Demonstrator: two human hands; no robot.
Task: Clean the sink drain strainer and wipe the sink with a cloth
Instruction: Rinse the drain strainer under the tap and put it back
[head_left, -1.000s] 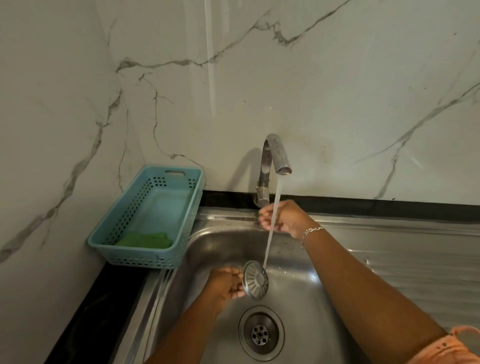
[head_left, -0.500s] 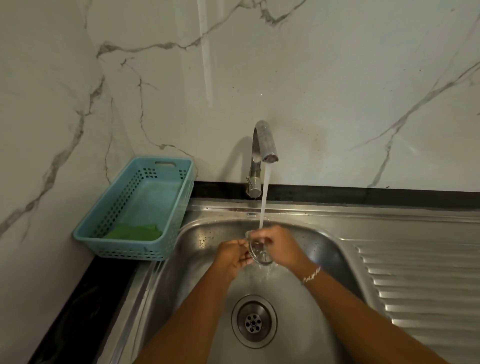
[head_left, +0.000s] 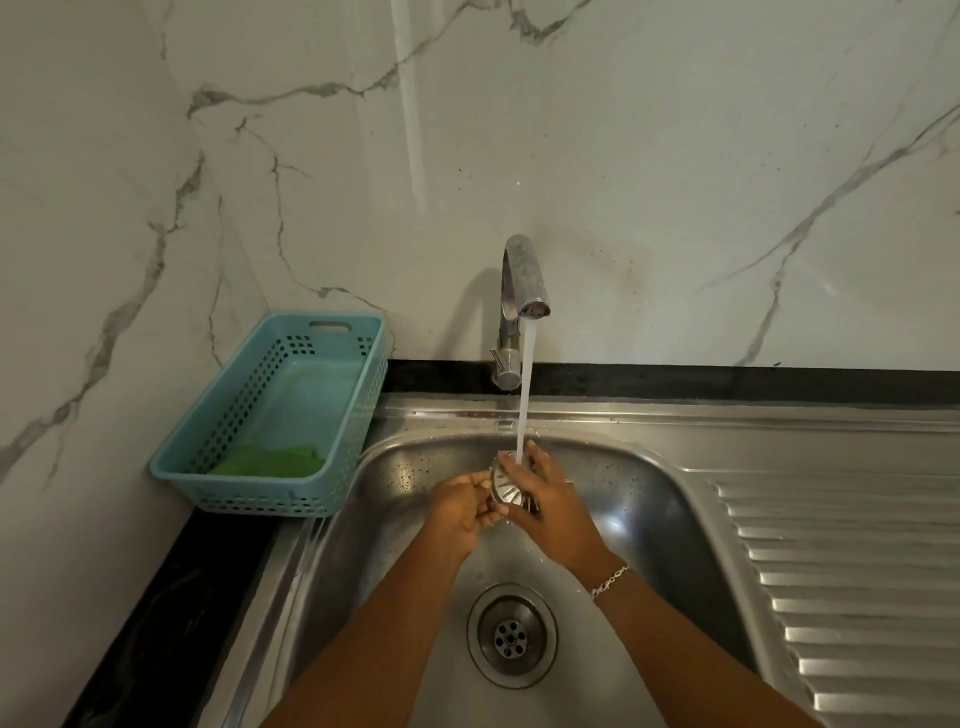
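Drain nearest, at bottom of sink. Above it, left hand with fingers curled, pinching left edge of strainer; right hand wrapped round its right side. Bracelet on right wrist. Strainer held on edge, mid-basin, directly under water stream. Tap running at back rim. Green cloth lying in blue basket, left of sink.

The basket is sitting on the surface left of the sink, the cloth lying in its near end. The tap is standing behind the sink. The left hand and right hand are holding the strainer beneath it.
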